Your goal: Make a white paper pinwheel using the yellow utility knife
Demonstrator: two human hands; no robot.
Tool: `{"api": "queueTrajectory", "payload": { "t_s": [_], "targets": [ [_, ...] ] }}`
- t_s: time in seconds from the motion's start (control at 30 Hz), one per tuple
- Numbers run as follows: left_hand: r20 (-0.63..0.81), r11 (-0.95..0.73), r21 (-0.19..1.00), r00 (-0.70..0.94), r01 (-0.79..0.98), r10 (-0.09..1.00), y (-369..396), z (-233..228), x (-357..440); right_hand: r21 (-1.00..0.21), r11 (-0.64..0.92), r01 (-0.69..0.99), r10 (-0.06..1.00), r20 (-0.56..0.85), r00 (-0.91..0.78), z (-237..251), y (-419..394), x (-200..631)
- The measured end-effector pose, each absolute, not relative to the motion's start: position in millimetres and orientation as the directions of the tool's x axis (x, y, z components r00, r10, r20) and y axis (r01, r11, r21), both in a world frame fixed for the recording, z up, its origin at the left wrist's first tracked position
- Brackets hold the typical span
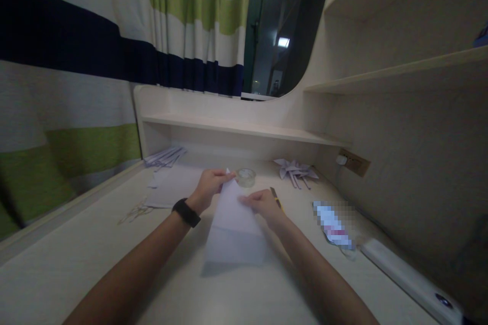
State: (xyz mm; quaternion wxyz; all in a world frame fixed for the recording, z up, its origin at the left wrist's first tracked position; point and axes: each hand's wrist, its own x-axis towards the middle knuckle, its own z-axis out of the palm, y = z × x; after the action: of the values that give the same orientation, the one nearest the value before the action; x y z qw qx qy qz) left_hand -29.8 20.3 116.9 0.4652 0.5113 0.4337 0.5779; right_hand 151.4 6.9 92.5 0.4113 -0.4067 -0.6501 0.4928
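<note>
A white sheet of paper (pixel 234 228) lies in the middle of the pale desk (pixel 76 264), with its far end folded to a point that shows toward 12 o'clock. The left hand (pixel 211 185) is at the tip of this point; its fingers are pressed together and pinch the folded edge of the paper there. A black band (pixel 186 212) sits on the left wrist. The right hand (pixel 263 204) rests on the paper at about 2 o'clock from its middle, the fingers held close together and pressed flat on the right fold. Just behind the point of the paper, at 12 o'clock, stands a clear roll of tape (pixel 246 176). At 3 o'clock from the right hand a yellow and dark pencil (pixel 276 197) lies on the desk, partly hidden by the hand. At 1 o'clock, near the back shelf, some folded paper pinwheels (pixel 295 170) lie together. At 10 o'clock there are loose sheets (pixel 165 156), and at 9 o'clock thin paper strips (pixel 133 210). A long white box (pixel 412 279) lies at 4 o'clock.
</note>
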Motion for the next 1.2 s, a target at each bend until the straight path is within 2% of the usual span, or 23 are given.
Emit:
{"api": "queueTrajectory", "payload": {
  "t_s": [0.13,0.2,0.33,0.4,0.47,0.57,0.9,1.2],
  "targets": [
    [0.17,-0.183,0.979,-0.138,-0.088,0.976,22.5,100.5,-43.6,-0.981,0.127,0.148,0.937,0.07,-0.342,81.6,-1.4,147.9],
    [0.128,-0.142,0.984,-0.123,-0.108,0.984,25.0,87.1,-49.3,-0.981,0.085,0.172,0.949,0.027,-0.315,73.4,-4.3,147.0],
    [0.078,-0.043,0.961,0.117,-0.273,0.99,26.7,61.0,-53.8,-0.98,0.055,0.192,0.967,0.004,-0.256,57.5,-3.5,146.5],
    [0.046,0.011,0.96,0.198,-0.279,0.979,25.8,51.9,-53.0,-0.978,0.064,0.197,0.969,0.014,-0.245,52.8,-0.7,146.5],
    [0.013,0.04,0.968,0.211,-0.248,0.977,24.7,46.2,-51.2,-0.976,0.073,0.205,0.97,0.021,-0.244,50.1,2.3,146.1],
    [0.006,0.037,0.969,0.171,-0.244,0.985,24.8,42.2,-48.5,-0.983,0.036,0.182,0.973,-0.008,-0.233,47.2,5.4,144.5],
    [0.026,-0.014,0.964,0.043,-0.266,0.999,26.6,44.3,-48.3,-0.996,-0.033,-0.083,0.979,-0.015,-0.204,50.3,-0.8,138.5],
    [0.028,-0.036,0.979,-0.045,-0.203,0.999,16.0,62.1,-46.4,-0.991,-0.059,-0.122,0.964,-0.025,-0.263,44.9,1.9,135.9]
  ]
}}
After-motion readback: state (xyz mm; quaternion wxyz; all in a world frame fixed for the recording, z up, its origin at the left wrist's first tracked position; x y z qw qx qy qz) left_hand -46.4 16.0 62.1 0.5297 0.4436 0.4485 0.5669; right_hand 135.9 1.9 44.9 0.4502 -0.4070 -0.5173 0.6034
